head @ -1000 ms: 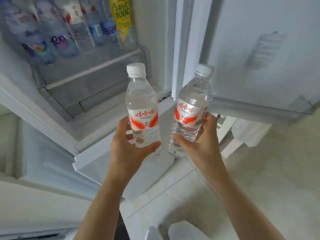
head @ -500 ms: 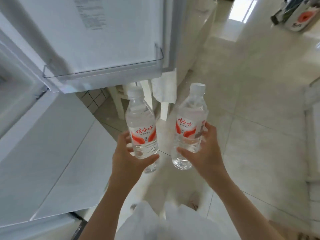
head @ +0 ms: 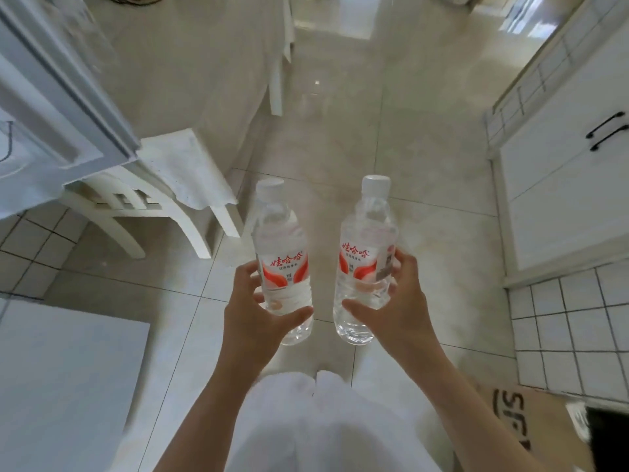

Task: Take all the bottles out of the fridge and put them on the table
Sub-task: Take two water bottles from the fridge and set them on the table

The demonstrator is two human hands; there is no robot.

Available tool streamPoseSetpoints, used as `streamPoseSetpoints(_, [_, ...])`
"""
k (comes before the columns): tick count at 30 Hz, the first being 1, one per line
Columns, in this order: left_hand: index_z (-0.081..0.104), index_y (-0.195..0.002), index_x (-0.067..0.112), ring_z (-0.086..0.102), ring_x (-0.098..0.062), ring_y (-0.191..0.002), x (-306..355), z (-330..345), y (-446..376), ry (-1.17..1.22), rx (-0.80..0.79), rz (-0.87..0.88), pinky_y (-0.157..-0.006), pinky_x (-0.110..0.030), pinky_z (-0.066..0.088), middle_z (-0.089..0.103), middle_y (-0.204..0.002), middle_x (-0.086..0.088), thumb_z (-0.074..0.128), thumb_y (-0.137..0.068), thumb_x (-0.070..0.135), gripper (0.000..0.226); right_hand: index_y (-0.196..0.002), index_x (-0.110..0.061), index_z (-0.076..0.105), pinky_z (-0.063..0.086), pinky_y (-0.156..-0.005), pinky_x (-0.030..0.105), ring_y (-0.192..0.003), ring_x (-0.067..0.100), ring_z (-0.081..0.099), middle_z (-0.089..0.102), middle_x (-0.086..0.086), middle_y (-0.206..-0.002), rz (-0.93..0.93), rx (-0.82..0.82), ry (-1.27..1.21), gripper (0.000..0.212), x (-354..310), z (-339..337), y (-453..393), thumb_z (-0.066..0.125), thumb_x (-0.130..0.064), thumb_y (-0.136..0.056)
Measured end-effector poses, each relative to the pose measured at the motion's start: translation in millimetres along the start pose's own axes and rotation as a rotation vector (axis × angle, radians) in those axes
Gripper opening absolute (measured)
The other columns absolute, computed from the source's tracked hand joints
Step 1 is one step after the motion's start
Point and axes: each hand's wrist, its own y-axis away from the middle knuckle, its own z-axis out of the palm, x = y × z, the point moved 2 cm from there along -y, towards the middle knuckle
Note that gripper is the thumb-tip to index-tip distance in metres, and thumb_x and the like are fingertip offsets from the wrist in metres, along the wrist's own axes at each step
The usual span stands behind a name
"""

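Note:
Two clear water bottles with white caps and red-and-white labels are held upright over the tiled floor. My left hand (head: 253,311) grips the lower half of the left bottle (head: 280,240). My right hand (head: 394,301) grips the lower half of the right bottle (head: 369,240). The table (head: 190,63), draped in a cream cloth, stands ahead on the left. An open fridge door (head: 64,107) juts in at the upper left; the fridge's inside is out of view.
A white chair (head: 153,195) with a cloth on its seat stands beside the table, under the fridge door's corner. White cabinets (head: 565,172) with black handles line the right side. A cardboard box (head: 531,424) sits at the lower right. Glossy floor runs ahead between table and cabinets.
The view has swung right, away from the fridge, bringing the table, chair and cabinets into sight. Both hands still hold their bottles in front of me.

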Motion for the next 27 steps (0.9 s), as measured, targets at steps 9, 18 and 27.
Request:
streamPoseSetpoints(9, [0.043,-0.124,0.023,0.058,0.002,-0.094,30,32,-93,-0.009,-0.047,-0.033,-0.071,-0.011,0.049,0.059,-0.113,0.012,0.092,-0.056,0.015,0.085,-0.129,-0.031,0.032,0.047,-0.089,0.027,-0.098,0.008,0.058,0.052,-0.024,-0.099,0.089,0.022,-0.027,0.090,-3,-10,-96,0.088,-0.014,-0.061])
streamPoseSetpoints(18, [0.041,-0.120,0.019,0.060,-0.005,-0.091,77,15,-243,-0.039,-0.054,0.013,-0.073,-0.011,0.051,0.054,-0.103,0.019,0.091,-0.058,0.013,0.080,-0.128,-0.030,0.032,0.042,-0.074,0.010,-0.095,0.007,0.058,0.053,-0.019,-0.102,0.047,0.016,-0.003,0.089,-67,13,-237,0.089,-0.019,-0.060])
streamPoseSetpoints(27, [0.043,-0.120,0.016,0.062,-0.008,-0.095,102,-10,-358,0.023,0.019,-0.014,-0.071,-0.008,0.052,0.060,-0.112,0.005,0.091,-0.057,0.014,0.080,-0.130,-0.027,0.033,0.047,-0.080,0.018,-0.097,0.010,0.059,0.052,-0.015,-0.107,-0.005,-0.022,0.021,0.092,-123,43,-355,0.090,-0.018,-0.059])
